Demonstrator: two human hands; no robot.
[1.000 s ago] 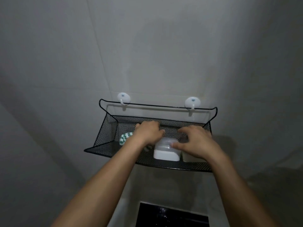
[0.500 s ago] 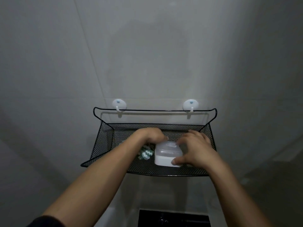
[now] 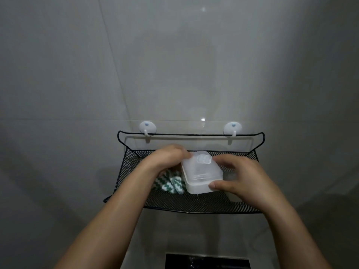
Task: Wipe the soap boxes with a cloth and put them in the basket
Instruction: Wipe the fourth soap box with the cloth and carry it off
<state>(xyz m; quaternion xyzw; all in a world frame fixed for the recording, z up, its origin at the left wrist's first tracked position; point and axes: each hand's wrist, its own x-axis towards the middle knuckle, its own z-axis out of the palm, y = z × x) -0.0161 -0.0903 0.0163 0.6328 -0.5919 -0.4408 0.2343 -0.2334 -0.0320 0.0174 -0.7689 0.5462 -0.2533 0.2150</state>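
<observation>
Grey tiled wall fills the far view, dimly lit, with two white suction hooks [image 3: 147, 127] carrying a black mesh basket [image 3: 194, 205] by its top rail. Below the basket, at the near edge of the view, a dark panel [image 3: 207, 261] shows; its nature cannot be determined.

One translucent white soap box [image 3: 202, 171], lid on, is held tilted above the basket floor, its far end raised toward the back wall of the basket. Whether its near lower corner touches the mesh cannot be told.

The left hand [image 3: 165, 158] grips the box at its far left corner, fingers curled over the lid edge. The right hand [image 3: 240, 179] grips the right side: the thumb presses the near right corner and the remaining fingers curl round the far side, partly hidden behind the box.

A green-and-white patterned cloth [image 3: 171, 184] lies bunched on the basket floor, left of the box and beneath the left wrist. Neither hand holds it.

Assessment of progress: with the cloth lying idle and the box over the basket, either placing or removal is in hand; which cannot be confirmed. A pale shape at the right, under the right hand, may be a second box, but it is too obscured to confirm. Whether the held box has been wiped cannot be judged from its surface. Wiping and setting down squarely may remain.
</observation>
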